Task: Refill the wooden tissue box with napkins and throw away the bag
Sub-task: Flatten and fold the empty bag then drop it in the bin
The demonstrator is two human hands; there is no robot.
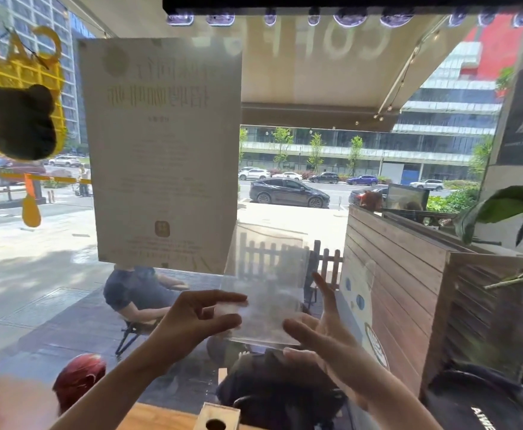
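The left hand (192, 318) pinches the clear plastic bag (266, 283) by its left edge. The right hand (325, 333) supports its lower right corner, fingers straight. The wooden tissue box (218, 417) sits at the tabletop (161, 417) edge.

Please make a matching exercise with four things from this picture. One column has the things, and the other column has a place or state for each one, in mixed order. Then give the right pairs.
Things:
1. clear plastic bag
2. wooden tissue box
3. paper notice
4. red helmet

Places or states:
A. stuck on the window glass
B. at the bottom edge, round hole on top
C. held up between both hands
D. low on the left, outside the window

Pairs: 1-C, 2-B, 3-A, 4-D

The left hand pinches the bag; the right hand supports it with straight fingers.
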